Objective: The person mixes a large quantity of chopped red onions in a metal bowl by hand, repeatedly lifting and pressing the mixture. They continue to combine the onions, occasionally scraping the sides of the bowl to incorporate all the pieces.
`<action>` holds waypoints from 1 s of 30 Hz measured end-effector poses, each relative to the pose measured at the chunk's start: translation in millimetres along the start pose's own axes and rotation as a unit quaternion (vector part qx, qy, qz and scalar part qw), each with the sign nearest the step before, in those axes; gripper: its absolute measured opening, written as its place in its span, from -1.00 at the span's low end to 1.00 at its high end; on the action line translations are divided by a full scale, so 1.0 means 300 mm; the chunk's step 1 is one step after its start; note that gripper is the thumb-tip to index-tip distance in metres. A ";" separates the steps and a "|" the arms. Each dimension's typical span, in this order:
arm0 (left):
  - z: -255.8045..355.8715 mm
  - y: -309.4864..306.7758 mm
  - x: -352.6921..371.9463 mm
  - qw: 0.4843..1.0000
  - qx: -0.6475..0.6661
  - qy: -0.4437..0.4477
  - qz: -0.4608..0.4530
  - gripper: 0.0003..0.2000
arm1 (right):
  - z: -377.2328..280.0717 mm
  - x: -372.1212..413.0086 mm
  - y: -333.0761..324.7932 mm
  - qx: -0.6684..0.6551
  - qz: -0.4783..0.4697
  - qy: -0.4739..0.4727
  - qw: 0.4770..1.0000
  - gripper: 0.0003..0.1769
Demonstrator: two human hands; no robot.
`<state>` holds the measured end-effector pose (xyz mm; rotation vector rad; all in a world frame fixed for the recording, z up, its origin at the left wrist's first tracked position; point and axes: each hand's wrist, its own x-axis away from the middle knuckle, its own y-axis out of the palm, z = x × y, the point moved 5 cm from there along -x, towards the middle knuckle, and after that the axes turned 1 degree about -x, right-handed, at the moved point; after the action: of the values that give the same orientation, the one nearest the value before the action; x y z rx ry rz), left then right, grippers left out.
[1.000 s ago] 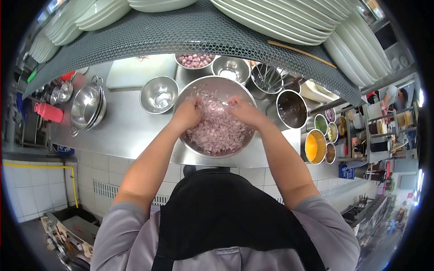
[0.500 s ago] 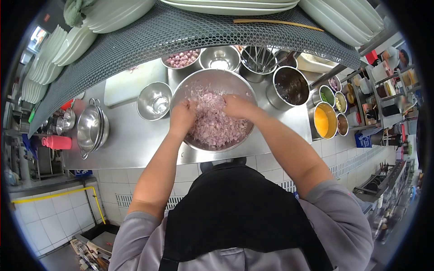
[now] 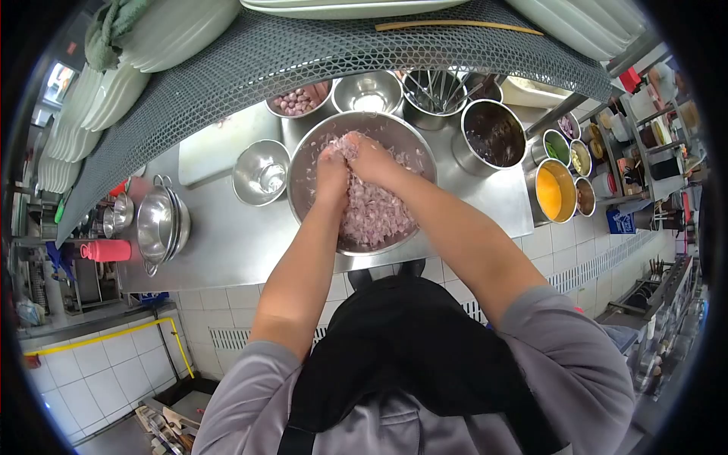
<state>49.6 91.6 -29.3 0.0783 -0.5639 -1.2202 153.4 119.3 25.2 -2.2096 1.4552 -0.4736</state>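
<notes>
Some chopped onion (image 3: 343, 145) was pressed between left hand (image 3: 331, 174) and right hand (image 3: 371, 161) in the big bowl (image 3: 410, 139), upper middle of the frame; bits could be spilled by fast lifting.

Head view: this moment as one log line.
left hand: touching chopped onion | right hand: beside left, touching chopped onion | bowl: on metal table, chopped onion inside

Chopped onion (image 3: 377, 214) — partly hidden behind hands (image 3: 371, 162), plates (image 3: 349, 8) cut off above
</notes>
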 end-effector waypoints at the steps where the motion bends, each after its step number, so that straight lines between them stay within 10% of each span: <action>1: 0.062 0.030 0.050 0.998 -0.049 0.032 0.004 -0.71 | -0.024 0.018 -0.017 0.039 0.046 -0.042 0.997 -0.45; 8: 0.151 0.034 0.113 0.922 -0.363 0.112 0.073 -0.65 | -0.024 0.053 -0.078 0.062 0.036 -0.012 0.997 -0.48; 13: 0.174 0.012 0.082 0.961 -0.266 0.046 0.052 -0.59 | -0.099 0.114 -0.142 -0.002 -0.030 0.131 0.991 -0.47; 19: 0.216 -0.008 0.156 0.979 -0.178 -0.050 -0.090 -0.63 | -0.034 0.108 -0.166 -0.075 -0.149 0.087 0.982 -0.33; 22: 0.234 -0.046 0.165 0.940 -0.316 0.013 -0.128 -0.64 | -0.068 0.139 -0.210 0.070 -0.239 0.011 0.968 -0.29; 24: 0.227 -0.045 0.219 0.743 -0.640 0.050 -0.189 -0.58 | -0.018 0.166 -0.170 0.149 -0.268 0.017 0.952 -0.29; 26: 0.168 -0.036 0.293 0.767 -0.607 0.045 -0.201 -0.55 | 0.017 0.226 -0.082 0.229 -0.296 0.022 0.927 -0.26; 28: 0.107 0.007 0.304 0.791 -0.573 0.044 -0.211 -0.51 | 0.017 0.273 -0.028 0.193 -0.134 0.073 0.969 -0.27; 30: 0.085 -0.002 0.275 0.899 -0.432 0.008 -0.072 -0.55 | 0.022 0.242 0.002 0.087 -0.074 0.050 0.992 -0.27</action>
<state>56.3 22.9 22.8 -0.6337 0.0407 -1.5185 184.4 53.4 22.1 -2.1903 1.2511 -0.7413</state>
